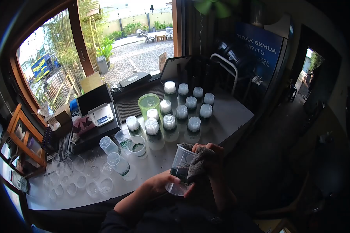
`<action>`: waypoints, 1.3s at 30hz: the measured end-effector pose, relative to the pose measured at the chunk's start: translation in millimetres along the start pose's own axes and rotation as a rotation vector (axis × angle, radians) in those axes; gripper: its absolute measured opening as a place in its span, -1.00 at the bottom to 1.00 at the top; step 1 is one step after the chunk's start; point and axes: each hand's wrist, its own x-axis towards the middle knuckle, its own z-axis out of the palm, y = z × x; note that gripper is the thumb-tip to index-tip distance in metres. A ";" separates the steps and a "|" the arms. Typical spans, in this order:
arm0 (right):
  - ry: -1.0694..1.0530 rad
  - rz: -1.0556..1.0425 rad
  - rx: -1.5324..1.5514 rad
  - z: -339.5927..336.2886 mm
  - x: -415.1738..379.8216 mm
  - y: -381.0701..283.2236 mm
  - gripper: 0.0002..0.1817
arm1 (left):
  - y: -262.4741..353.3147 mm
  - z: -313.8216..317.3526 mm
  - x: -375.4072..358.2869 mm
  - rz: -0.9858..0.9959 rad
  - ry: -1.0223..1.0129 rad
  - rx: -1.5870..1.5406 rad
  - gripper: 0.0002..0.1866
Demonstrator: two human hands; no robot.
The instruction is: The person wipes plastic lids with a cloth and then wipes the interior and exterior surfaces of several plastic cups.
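Observation:
A clear plastic cup (180,159) with a dark green print is tilted in front of me, past the counter's front edge. My left hand (162,184) is closed round its lower part. A grey cloth (200,165) is held in my right hand (214,155), pressed against the cup's rim and right side; part of that hand is in shadow. Nearest to the held cup, two clear cups (137,146) stand upright with open tops, and two others (119,164) lean or stand upside down to their left.
Several stacks of clear cups (169,122) stand upside down on the counter (155,165), around a green container (149,101). Clear lids or small cups (80,180) cover its left end. Behind are a tablet (92,100), a white device (104,114) and a window; at right, a blue sign (256,50).

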 end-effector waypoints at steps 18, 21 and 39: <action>0.514 0.130 -0.856 7.5 27.8 -22.9 -0.59 | 17.6 30.7 37.2 0.114 0.863 1.464 -0.36; 0.830 -0.197 -0.419 -18.2 16.6 -9.9 -0.54 | 10.9 9.0 27.9 0.278 0.585 1.125 -0.21; 0.587 -0.057 -0.201 6.7 -37.4 69.2 -0.54 | 5.1 15.2 33.0 0.846 0.564 0.270 -0.77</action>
